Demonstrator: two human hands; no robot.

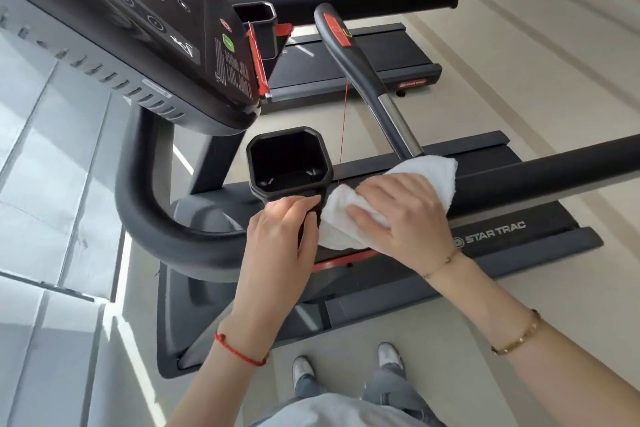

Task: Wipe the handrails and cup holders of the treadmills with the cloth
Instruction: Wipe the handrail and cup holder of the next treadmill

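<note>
Head view: left hand (277,229) grips the near wall of the black cup holder (289,168), fingers curled over its rim. Right hand (403,215) lies flat with fingers together, pressing the white cloth (426,170) against the holder's side and the handrail (540,173) — cloth sits at three o'clock from the holder, touching it. Handrail runs off toward three o'clock. At twelve o'clock, a second treadmill (346,59) with its own cup holder — well apart. Console (138,10) at ten o'clock.
</note>
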